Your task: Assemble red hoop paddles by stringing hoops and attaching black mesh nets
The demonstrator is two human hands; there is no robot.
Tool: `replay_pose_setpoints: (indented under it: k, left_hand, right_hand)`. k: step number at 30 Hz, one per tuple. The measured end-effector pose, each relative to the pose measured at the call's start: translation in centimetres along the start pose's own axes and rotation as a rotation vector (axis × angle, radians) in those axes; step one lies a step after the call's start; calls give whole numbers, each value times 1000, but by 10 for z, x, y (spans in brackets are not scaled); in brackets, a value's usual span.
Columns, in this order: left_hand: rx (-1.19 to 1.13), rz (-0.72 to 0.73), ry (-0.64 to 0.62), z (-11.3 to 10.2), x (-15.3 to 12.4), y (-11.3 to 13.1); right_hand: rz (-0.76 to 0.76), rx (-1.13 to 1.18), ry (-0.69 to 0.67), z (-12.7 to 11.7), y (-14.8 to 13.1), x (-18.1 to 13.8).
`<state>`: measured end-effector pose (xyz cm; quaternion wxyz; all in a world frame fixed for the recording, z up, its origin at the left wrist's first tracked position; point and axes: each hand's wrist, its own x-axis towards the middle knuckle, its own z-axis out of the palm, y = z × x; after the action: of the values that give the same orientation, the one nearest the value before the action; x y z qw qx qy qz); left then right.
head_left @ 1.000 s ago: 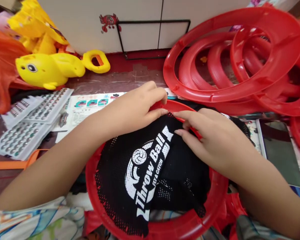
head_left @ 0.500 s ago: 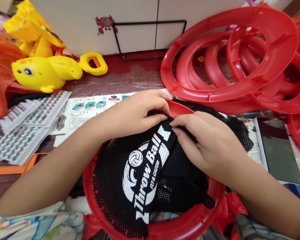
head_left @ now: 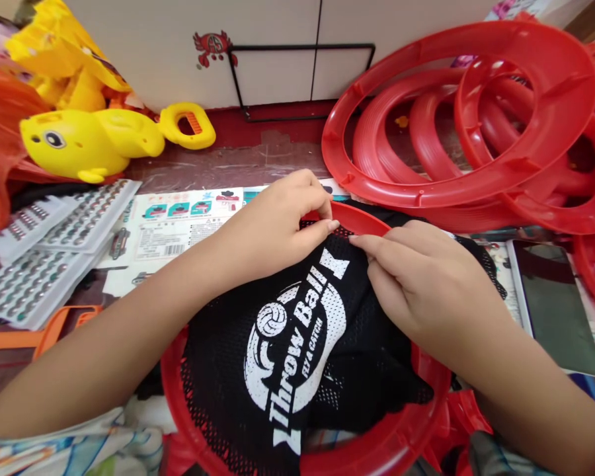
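Observation:
Black mesh netting (head_left: 297, 344) printed in white with "Throw Ball" lies across a red plastic ring (head_left: 178, 396) in front of me. My left hand (head_left: 297, 215) pinches the netting's far edge at the ring's rim, thumb and fingers bent together. Just to its right, my right hand (head_left: 416, 277) grips the same edge between thumb and forefinger. A strip of the ring's far rim shows between and behind the hands. The netting's near right part is bunched inside the ring, and its left edge hangs over the rim.
More red rings (head_left: 456, 192) are piled at the back right. A phone (head_left: 555, 307) lies right of my right hand. Yellow duck-shaped toy (head_left: 89, 142), trays of button cells (head_left: 24, 284), a printed card (head_left: 173, 225) and an orange plastic part (head_left: 54, 330) are at left. A black wire frame (head_left: 302, 47) stands behind.
The netting's folded right part has spread out, so more of the white print shows. My right hand has shifted slightly right, and the gap between my hands has widened.

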<state>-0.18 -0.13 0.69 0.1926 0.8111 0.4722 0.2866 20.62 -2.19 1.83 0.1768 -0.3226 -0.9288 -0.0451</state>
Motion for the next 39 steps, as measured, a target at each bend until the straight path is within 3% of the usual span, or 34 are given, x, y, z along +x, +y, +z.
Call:
replay_pose_setpoints:
  k: [8,21,32,39]
  left_hand:
    - [14,-6,8,2,0,0]
    - [13,-32,-6,12,2,-5]
    - [2,-52,26,2,-1,-7]
    - [100,-193,-37,-14,-6,-13]
  right_hand:
    - [2,-46,14,-3,-3,1]
    - [32,-152,-105,2,-1,2]
    - [142,130,-216,-6,-14,3]
    - [121,273,-188,-4,-17,4]
